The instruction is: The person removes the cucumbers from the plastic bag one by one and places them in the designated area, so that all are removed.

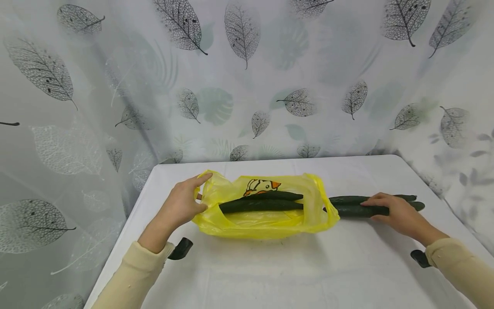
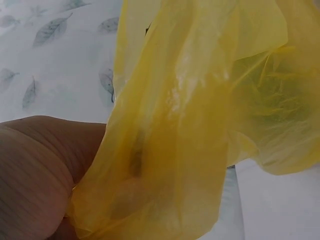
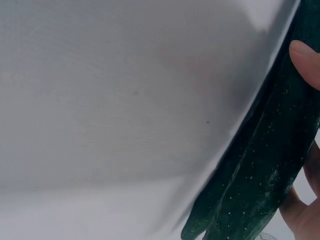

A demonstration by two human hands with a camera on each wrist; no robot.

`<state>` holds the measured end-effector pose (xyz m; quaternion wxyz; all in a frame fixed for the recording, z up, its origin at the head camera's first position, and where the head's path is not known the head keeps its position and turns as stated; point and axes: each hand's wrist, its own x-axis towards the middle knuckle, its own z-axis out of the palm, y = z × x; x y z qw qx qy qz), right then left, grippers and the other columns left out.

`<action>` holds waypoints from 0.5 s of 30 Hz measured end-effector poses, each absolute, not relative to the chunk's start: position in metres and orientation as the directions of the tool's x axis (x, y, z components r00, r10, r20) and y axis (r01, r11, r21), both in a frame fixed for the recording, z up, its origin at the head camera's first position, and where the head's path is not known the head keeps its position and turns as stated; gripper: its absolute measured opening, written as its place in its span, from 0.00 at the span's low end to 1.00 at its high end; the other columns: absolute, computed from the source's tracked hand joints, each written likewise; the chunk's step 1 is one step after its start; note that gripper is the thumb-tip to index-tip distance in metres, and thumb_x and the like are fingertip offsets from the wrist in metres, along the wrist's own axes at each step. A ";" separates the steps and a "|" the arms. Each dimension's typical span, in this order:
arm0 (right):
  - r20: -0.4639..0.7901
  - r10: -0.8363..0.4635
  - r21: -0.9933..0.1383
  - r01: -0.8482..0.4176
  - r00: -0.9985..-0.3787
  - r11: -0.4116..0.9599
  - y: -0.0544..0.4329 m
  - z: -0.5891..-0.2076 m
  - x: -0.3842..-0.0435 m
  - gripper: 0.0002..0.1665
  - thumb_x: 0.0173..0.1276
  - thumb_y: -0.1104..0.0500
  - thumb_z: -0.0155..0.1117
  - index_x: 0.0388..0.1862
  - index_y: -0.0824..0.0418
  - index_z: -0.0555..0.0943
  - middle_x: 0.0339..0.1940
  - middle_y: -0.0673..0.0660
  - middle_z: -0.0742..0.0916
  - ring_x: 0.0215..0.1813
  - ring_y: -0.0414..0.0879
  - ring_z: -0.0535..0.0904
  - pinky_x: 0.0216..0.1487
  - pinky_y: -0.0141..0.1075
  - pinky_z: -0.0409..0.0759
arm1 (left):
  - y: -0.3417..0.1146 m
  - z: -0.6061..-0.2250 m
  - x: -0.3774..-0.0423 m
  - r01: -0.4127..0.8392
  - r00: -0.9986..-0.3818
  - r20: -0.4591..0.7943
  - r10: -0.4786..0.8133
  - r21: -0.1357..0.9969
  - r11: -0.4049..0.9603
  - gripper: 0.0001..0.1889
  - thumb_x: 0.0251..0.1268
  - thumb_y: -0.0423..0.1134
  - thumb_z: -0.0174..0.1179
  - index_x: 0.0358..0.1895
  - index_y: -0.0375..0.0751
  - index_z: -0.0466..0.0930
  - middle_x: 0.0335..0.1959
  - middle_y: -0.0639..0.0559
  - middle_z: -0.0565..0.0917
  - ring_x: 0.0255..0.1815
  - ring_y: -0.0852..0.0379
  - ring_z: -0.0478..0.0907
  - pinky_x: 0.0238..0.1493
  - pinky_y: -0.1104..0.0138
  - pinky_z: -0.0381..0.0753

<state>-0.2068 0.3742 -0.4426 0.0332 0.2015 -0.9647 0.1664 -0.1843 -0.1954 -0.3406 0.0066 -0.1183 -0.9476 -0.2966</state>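
Note:
A yellow plastic bag (image 1: 262, 231) with a printed duck lies on its side near the middle of the table. Inside it, dark green cucumbers (image 1: 262, 205) show through the opening. At the bag's left end, my left hand (image 1: 178, 204) pinches the thin plastic between thumb and fingers; the left wrist view has the bag (image 2: 175, 115) covering the fingertips. Two more cucumbers lie side by side to the right, a rear one (image 1: 347, 200) and a front one (image 1: 349, 211), their left ends at the bag's right edge. My right hand (image 1: 401, 216) grips the front cucumber, thumb (image 3: 306, 62) on its side.
A white cloth covers the table (image 1: 254, 274). Behind and beside it hangs a leaf-patterned curtain (image 1: 239, 86). Black wrist devices (image 1: 180, 249) sit under both forearms, close to the cream sleeves (image 1: 133, 274).

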 end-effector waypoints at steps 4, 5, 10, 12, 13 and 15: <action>0.119 -0.374 -0.308 -0.392 -0.920 0.867 0.375 -0.448 -0.207 0.27 0.56 0.61 0.79 0.57 0.58 0.86 0.56 0.63 0.83 0.57 0.68 0.78 0.50 0.64 0.77 | -0.195 -0.341 -0.184 0.228 -0.972 0.083 0.220 0.559 0.797 0.44 0.50 0.22 0.69 0.76 0.43 0.67 0.70 0.39 0.73 0.47 0.44 0.84 0.34 0.63 0.82; 0.117 -0.374 -0.310 -0.391 -0.920 0.866 0.376 -0.450 -0.207 0.27 0.56 0.61 0.79 0.57 0.58 0.86 0.56 0.63 0.83 0.58 0.69 0.78 0.50 0.63 0.77 | -0.195 -0.341 -0.183 0.228 -0.972 0.082 0.221 0.557 0.798 0.44 0.50 0.22 0.70 0.76 0.43 0.67 0.70 0.39 0.73 0.47 0.44 0.84 0.34 0.63 0.82; 0.111 -0.376 -0.304 -0.392 -0.920 0.868 0.377 -0.455 -0.206 0.27 0.56 0.61 0.79 0.57 0.60 0.86 0.56 0.64 0.83 0.58 0.69 0.77 0.50 0.63 0.77 | -0.195 -0.342 -0.183 0.229 -0.972 0.079 0.223 0.556 0.799 0.44 0.50 0.22 0.70 0.76 0.43 0.68 0.70 0.39 0.74 0.47 0.44 0.84 0.34 0.62 0.82; 0.109 -0.375 -0.297 -0.390 -0.921 0.871 0.376 -0.455 -0.205 0.27 0.57 0.61 0.78 0.58 0.60 0.85 0.56 0.65 0.83 0.58 0.70 0.77 0.50 0.64 0.77 | -0.195 -0.342 -0.183 0.227 -0.972 0.078 0.221 0.557 0.799 0.44 0.50 0.23 0.70 0.76 0.43 0.67 0.70 0.39 0.73 0.47 0.44 0.84 0.34 0.63 0.82; 0.110 -0.375 -0.293 -0.391 -0.920 0.872 0.375 -0.455 -0.205 0.27 0.57 0.61 0.78 0.58 0.60 0.85 0.57 0.65 0.82 0.58 0.70 0.77 0.51 0.64 0.77 | -0.195 -0.342 -0.183 0.225 -0.972 0.077 0.220 0.557 0.799 0.44 0.50 0.23 0.70 0.76 0.43 0.67 0.70 0.39 0.73 0.47 0.44 0.84 0.34 0.63 0.82; 0.108 -0.376 -0.285 -0.391 -0.920 0.875 0.374 -0.454 -0.205 0.28 0.58 0.61 0.78 0.59 0.60 0.85 0.57 0.66 0.82 0.59 0.70 0.76 0.51 0.64 0.76 | -0.195 -0.342 -0.184 0.221 -0.973 0.074 0.217 0.559 0.799 0.44 0.50 0.23 0.70 0.76 0.43 0.67 0.70 0.39 0.73 0.47 0.44 0.84 0.34 0.63 0.82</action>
